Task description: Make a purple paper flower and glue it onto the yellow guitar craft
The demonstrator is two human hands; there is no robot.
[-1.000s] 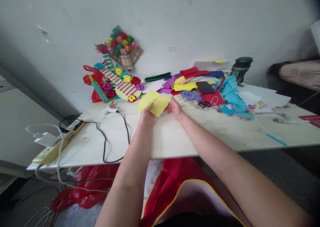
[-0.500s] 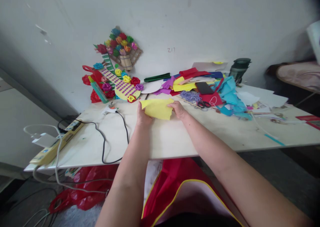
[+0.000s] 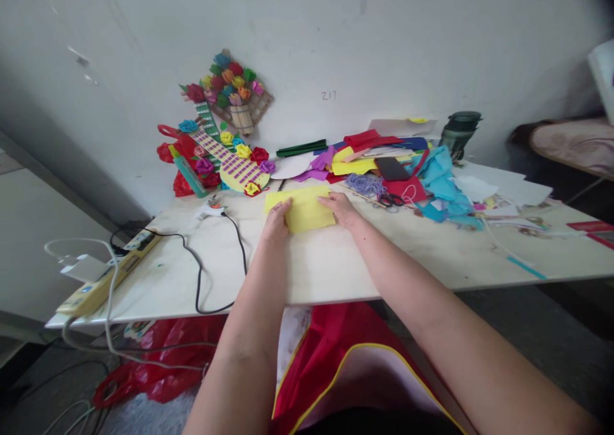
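Observation:
Between my hands is a piece of yellow crepe paper (image 3: pixel 309 212), held above the white table (image 3: pixel 330 268). My left hand (image 3: pixel 277 222) is closed on its left part, thumb lying on top. At its right edge, my right hand (image 3: pixel 341 207) pinches the paper with the thumb over the upper corner. The fingers under the paper are hidden. Just beyond the paper lies a guitar-shaped craft piece (image 3: pixel 242 166) trimmed with paper flowers. Scissors (image 3: pixel 391 199) with dark handles and a bundle of purple yarn (image 3: pixel 365 184) sit to the right of my right hand.
Glue gun (image 3: pixel 211 211) with a black cord and a power strip (image 3: pixel 110 275) are on the left. A glue bottle (image 3: pixel 189 174) leans near the flowers. At the back right are a phone (image 3: pixel 392 169), blue crepe paper (image 3: pixel 439 179) and a dark bottle (image 3: pixel 459 134).
The yellow paper has turned from a slant to lie level and wide between my hands. My left hand shifted its grip from the edge further onto the paper.

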